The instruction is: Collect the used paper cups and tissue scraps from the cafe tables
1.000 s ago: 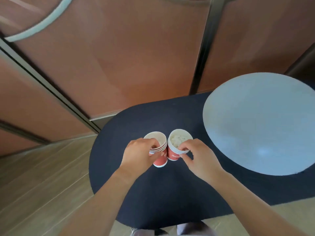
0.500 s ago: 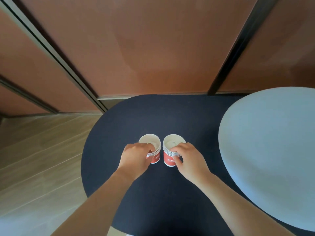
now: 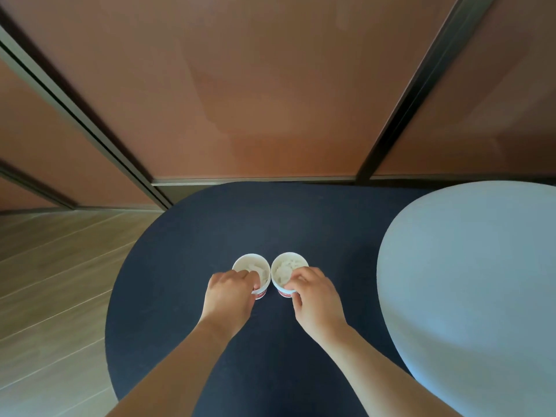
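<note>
Two stacks of red paper cups stand side by side on the dark navy surface (image 3: 186, 266). The left cup stack (image 3: 251, 272) has white tissue scraps inside, and my left hand (image 3: 230, 296) grips its near rim with curled fingers. The right cup stack (image 3: 288, 270) also holds crumpled white tissue, and my right hand (image 3: 316, 296) pinches its near rim. Most of each stack's red wall is hidden behind my fingers.
A round pale blue table top (image 3: 475, 290) lies close on the right, overlapping the navy surface. Brown wall panels (image 3: 270, 85) with dark metal frames rise just beyond. Light wooden flooring (image 3: 51, 281) spreads to the left.
Both hands moved down with the cups toward the navy surface, and the view tilted downward. My grips stay on the cup rims.
</note>
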Demonstrator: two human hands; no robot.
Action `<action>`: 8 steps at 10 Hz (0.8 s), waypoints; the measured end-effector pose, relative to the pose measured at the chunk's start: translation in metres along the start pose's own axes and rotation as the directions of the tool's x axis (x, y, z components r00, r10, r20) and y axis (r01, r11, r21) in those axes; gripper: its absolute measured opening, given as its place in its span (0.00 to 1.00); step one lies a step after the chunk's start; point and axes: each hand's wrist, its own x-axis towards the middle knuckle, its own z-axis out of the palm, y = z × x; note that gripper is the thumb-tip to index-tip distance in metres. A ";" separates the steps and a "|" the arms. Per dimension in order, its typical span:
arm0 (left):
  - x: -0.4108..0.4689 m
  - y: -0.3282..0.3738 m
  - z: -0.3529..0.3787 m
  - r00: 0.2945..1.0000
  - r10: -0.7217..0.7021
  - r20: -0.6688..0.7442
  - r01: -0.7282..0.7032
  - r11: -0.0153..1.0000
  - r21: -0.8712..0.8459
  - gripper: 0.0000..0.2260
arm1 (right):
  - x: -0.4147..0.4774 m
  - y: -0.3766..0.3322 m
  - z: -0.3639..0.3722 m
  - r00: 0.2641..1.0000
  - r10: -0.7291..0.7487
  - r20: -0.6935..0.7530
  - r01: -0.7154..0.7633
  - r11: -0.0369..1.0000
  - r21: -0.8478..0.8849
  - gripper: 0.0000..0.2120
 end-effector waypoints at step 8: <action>-0.013 0.005 -0.006 0.991 -0.096 -0.094 0.080 0.983 -0.162 0.13 | 0.000 -0.005 -0.007 1.000 -0.003 0.006 0.003 1.000 0.018 0.11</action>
